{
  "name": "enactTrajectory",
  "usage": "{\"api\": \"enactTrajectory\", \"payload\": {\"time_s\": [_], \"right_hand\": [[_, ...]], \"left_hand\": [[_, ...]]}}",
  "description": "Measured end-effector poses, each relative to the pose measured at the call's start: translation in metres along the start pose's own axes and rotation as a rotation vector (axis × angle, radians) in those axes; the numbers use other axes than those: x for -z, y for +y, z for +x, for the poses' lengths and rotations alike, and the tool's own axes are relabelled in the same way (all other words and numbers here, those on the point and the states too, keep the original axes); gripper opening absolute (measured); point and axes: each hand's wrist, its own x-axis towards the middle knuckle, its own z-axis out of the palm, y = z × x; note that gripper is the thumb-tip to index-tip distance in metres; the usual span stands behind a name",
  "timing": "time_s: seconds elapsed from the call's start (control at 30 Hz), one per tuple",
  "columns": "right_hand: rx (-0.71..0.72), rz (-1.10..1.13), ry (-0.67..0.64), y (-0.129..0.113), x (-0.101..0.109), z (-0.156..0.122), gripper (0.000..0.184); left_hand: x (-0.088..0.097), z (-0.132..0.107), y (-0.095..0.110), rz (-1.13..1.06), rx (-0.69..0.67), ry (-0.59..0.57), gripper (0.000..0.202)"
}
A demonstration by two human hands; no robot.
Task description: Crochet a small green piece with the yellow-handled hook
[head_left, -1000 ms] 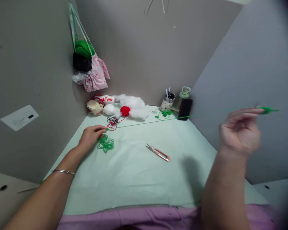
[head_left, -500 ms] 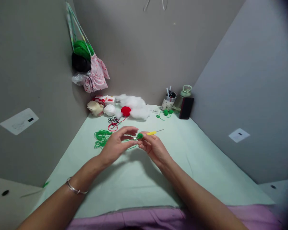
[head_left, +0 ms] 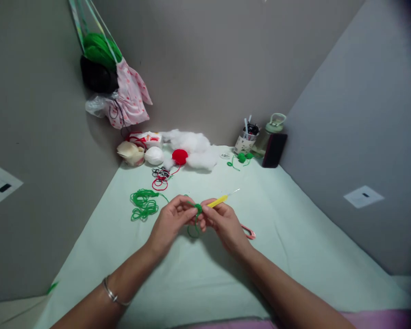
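Between my fingertips is a small green crochet piece point(head_left: 198, 209). My left hand point(head_left: 173, 219) pinches it from the left, thumb and index finger closed at its edge. A yellow-handled crochet hook point(head_left: 218, 201) is gripped in my right hand point(head_left: 224, 224), its bare metal end pointing up and right; the end at the green piece is hidden by the fingers. A strand of green yarn hangs in a loop below the piece. Another strand runs left to a loose green yarn bundle point(head_left: 144, 204) on the table.
White stuffing point(head_left: 192, 142), a red ball point(head_left: 180, 157) and a white yarn ball point(head_left: 154, 156) lie at the back. Small green pieces point(head_left: 241, 157), a pen cup point(head_left: 245, 142), a bottle point(head_left: 276, 123) and a phone point(head_left: 274, 151) stand back right. Pink-handled scissors point(head_left: 249, 232) lie beside my right hand.
My left hand has closed from spread fingers onto the green piece. The view has shifted, and the pink handle now shows beside my right hand. The right hand still holds the hook.
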Motion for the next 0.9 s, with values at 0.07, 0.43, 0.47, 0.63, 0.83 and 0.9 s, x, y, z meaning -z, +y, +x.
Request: {"api": "enactTrajectory", "payload": {"time_s": [0.07,0.43,0.47,0.63,0.83,0.9], "right_hand": [[-0.074,-0.009,0.005,0.004,0.002,0.004,0.042],[-0.404,-0.574,-0.229,-0.006,0.039,0.023,0.053],[-0.311,-0.630,-0.166,-0.007,0.040,0.025,0.047],[0.156,-0.626,-0.022,0.006,0.031,0.026,0.018],[0.199,-0.558,0.046,0.013,0.028,0.025,0.013],[0.088,-0.459,0.084,0.010,0.028,0.025,0.019]], "left_hand": [[0.002,0.002,-0.009,0.032,0.008,0.009,0.027],[0.022,0.018,-0.026,0.135,0.214,0.049,0.031],[0.023,0.018,-0.026,0.135,0.227,0.046,0.031],[0.021,0.016,-0.025,0.138,0.270,-0.017,0.028],[0.024,0.015,-0.030,0.122,0.230,-0.080,0.026],[0.025,0.015,-0.032,0.116,0.212,-0.094,0.026]]}}
